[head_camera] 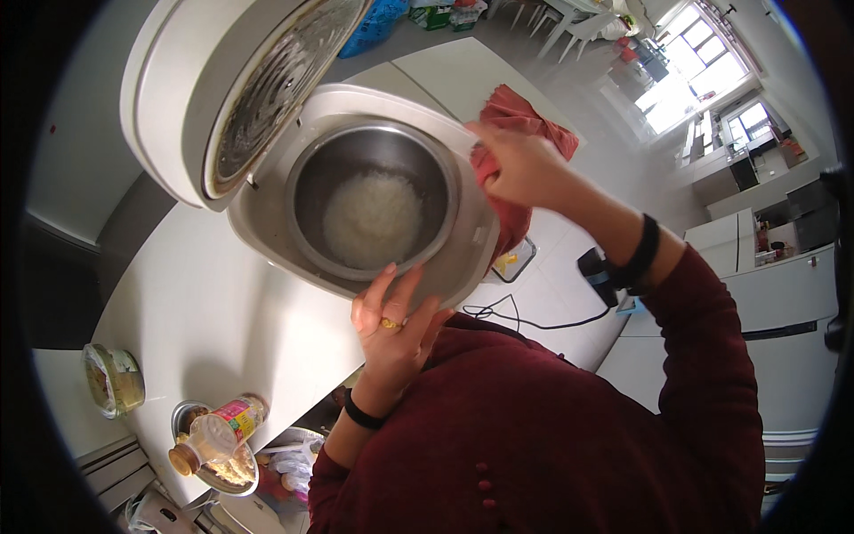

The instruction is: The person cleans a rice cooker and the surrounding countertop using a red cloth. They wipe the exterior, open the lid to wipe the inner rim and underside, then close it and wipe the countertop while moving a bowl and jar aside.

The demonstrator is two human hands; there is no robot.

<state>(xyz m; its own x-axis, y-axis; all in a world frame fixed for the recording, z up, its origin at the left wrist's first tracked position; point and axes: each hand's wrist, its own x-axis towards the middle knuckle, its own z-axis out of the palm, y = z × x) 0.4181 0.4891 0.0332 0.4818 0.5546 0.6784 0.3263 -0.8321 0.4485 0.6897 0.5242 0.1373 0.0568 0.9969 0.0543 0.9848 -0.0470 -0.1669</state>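
Observation:
An open rice cooker (263, 235) stands on the white table in front of me, its lid (175, 100) tipped up on the left. Inside it sits a metal inner pot (393, 143) with white rice (375, 215) at the bottom, which looks wet. My left hand (393, 334), wearing a ring, is at the cooker's near edge. Its fingers are spread and the tips reach the pot's rim; whether they press on it I cannot tell. My right hand (524, 165) grips a red cloth (517, 110) at the cooker's right side, and part of the cloth hangs down along the body.
On the white table (220, 294), a plastic bottle (223, 427) lies across a metal bowl (247, 475) of food. A clear plastic tub (115, 380) is at the left edge. A black cable (554, 326) runs at the right. White cabinets (787, 294) stand farther right.

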